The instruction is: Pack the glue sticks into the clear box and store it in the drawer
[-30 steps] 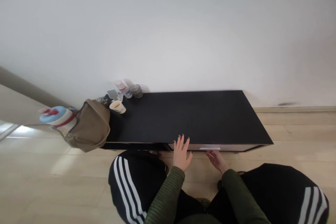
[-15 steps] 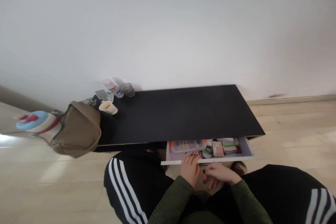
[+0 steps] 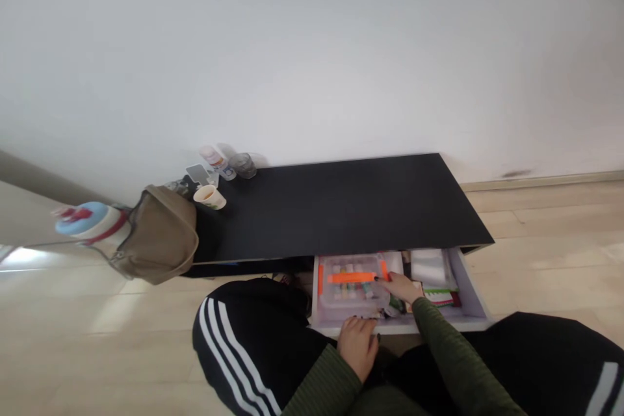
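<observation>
A white drawer (image 3: 468, 299) stands pulled out from under a low black table (image 3: 341, 205). Inside it lies a clear plastic box with an orange latch (image 3: 351, 279), beside papers and small packets (image 3: 433, 273). My left hand (image 3: 358, 341) grips the drawer's front edge, fingers curled over it. My right hand (image 3: 400, 287) reaches into the drawer and touches the right end of the clear box, its fingers bent against it. Both sleeves are dark green.
A tan bag (image 3: 158, 244) leans at the table's left end beside a blue-lidded bottle (image 3: 88, 224). A paper cup (image 3: 209, 196), a glass (image 3: 242, 165) and small bottles stand on the table's back left corner. My knees in black striped trousers flank the drawer.
The drawer went from closed to pulled far out. My right hand left the handle and moved into the drawer onto the clear box; my left hand stayed on the drawer front.
</observation>
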Demonstrator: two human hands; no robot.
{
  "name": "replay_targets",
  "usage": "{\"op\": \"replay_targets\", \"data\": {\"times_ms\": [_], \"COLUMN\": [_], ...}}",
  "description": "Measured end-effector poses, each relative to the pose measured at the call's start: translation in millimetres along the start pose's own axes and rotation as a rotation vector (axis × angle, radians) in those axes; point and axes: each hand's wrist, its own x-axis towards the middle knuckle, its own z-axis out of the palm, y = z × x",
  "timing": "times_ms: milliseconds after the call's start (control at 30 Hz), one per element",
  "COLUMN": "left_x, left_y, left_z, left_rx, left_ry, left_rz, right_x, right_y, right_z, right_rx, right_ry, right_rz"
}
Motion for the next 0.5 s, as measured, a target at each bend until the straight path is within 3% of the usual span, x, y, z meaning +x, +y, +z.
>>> {"op": "replay_targets", "data": {"times_ms": [133,233,300,367,500], "left_x": [-5,-11,-14,-16,-14], "left_y": [5,11,15,17,12], "left_z": [-6.0,-5.6,-2.5,1.8,8.6], "left_rx": [-0.06,-0.198,-0.238,-0.208,-0.138], "left_ry": [0.019,0.035,-0.042,-0.163,-0.314], "left_rz": [0.036,0.209,0.285,0.241,-0.001], "right_x": [-14,-27,-37,-50,-86], "right_y": [-6,-15,-19,-16,5], "right_z": [-5,-11,-17,-26,-65], "right_rx": [0.012,0.032,0.036,0.059,0.25], "right_ry": [-0.007,0.043,0.119,0.2,0.269], "right_rz": [-0.042,-0.056,-0.046,-0.03,-0.058]}}
